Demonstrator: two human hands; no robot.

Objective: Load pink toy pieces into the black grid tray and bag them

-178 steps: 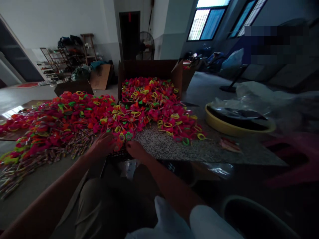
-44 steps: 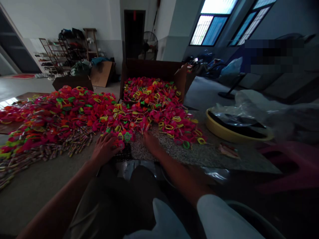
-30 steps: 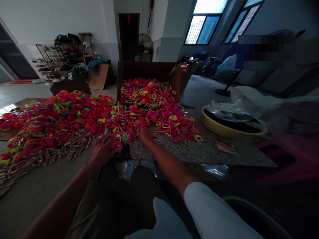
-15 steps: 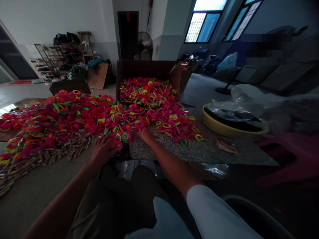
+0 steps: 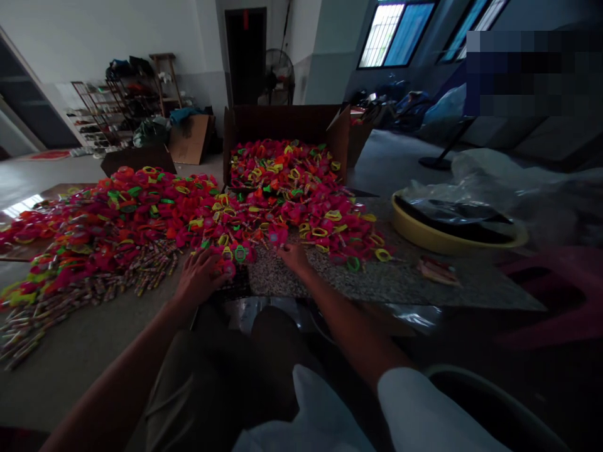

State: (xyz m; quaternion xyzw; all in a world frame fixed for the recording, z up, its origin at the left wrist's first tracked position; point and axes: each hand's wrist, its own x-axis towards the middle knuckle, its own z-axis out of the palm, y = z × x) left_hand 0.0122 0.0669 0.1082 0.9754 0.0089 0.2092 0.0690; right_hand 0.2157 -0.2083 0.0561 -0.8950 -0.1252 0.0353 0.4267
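My left hand (image 5: 201,274) rests at the front edge of the pile of pink, red and yellow toy watches (image 5: 160,204), fingers bent over some pink pieces. Just right of its fingertips lies a green-framed watch (image 5: 240,253) beside a yellow one. My right hand (image 5: 293,256) is closed at the fingertips on a pink watch (image 5: 277,235), above the speckled board. Behind the hands, more watches spill out of an open cardboard box (image 5: 343,144). Thin printed sticks (image 5: 151,267) lie along the left pile's front.
To the right are a yellow basin (image 5: 424,237) holding clear plastic, a small packet (image 5: 438,271) on the speckled board (image 5: 490,289) and a pink stool (image 5: 565,295). A dark tub (image 5: 494,402) stands at the lower right. Behind are shoe racks and a fan.
My right hand has drawn slightly right, and the pink watch at its fingertips now shows clearly. My left hand stays at the pile's edge. The whole view has shifted a little.
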